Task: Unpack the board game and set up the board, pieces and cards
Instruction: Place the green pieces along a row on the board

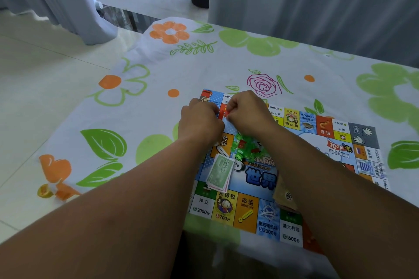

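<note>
On the bright board (260, 180), left hand (200, 120) and right hand (247, 113) pinch a clear bag (246, 145) of green pieces.

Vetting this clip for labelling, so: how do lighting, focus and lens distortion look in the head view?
Head view: soft, even daylight, faint shadows; wide-angle bowing of the table edge; board print sharp; left hand and right hand distinct, pinching the clear bag of green pieces, its detail smeared; forearms soft at the bottom.
</note>
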Tool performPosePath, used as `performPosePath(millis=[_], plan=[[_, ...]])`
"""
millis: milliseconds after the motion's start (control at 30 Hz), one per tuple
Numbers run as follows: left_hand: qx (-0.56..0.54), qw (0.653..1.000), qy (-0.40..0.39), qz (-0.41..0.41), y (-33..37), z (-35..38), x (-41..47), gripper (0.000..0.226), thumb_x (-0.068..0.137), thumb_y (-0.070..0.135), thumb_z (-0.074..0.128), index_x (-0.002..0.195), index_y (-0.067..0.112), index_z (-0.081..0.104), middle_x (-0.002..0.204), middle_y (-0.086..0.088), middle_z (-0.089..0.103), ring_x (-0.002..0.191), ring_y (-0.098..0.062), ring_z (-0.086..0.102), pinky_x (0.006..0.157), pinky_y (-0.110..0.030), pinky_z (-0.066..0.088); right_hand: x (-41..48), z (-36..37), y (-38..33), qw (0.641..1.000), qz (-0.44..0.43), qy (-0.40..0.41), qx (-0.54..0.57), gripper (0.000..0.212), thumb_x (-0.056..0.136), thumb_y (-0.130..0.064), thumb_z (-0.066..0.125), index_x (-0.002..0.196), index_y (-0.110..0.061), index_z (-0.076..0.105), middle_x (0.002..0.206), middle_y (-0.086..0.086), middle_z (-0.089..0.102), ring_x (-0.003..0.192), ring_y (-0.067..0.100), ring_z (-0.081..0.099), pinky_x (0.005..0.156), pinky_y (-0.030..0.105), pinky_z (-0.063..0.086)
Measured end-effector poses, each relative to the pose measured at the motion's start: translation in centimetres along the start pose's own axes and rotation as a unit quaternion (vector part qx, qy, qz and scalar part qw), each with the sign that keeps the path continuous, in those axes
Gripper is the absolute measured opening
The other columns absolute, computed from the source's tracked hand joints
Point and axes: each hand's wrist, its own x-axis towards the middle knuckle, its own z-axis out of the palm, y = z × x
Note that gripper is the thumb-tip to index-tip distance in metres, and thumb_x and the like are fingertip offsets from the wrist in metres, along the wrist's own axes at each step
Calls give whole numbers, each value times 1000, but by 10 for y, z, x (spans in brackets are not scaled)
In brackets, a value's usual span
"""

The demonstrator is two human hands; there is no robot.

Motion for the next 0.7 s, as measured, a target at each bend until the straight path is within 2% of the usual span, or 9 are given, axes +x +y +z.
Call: performPosePath(millis=[300,533,633,700], plan=[[4,1000,4,2,-2,1,2,32,92,21,62,123,24,69,129,-9,50,124,-30,47,99,-41,49,1,0,0,1000,-7,-7,12,17,81,-3,64,87,-17,72,88,6,70,81,26,65,74,39,57],[-3,1000,-1,3,-3,2,5,33,90,21,65,122,23,70,129,-9,52,123,-31,49,100,-44,50,-4,-21,4,999,-13,1,32,23,85,2,60,99,-12,72,96,9,70,91,27,66,84,42,57],[-9,1000,1,0,-3,4,7,31,89,20,67,120,22,70,129,-9,54,122,-31,51,99,-45,51,-13,-40,10,999,-13,-24,42,19,83,3,67,91,-12,73,88,6,71,88,25,67,85,45,58],[-11,1000,2,-1,-3,4,8,29,88,20,68,117,21,71,129,-10,57,120,-31,53,97,-46,52,-22,-52,11,995,-21,-74,60,17,80,5,74,85,-11,74,78,3,69,81,22,68,85,47,59]])
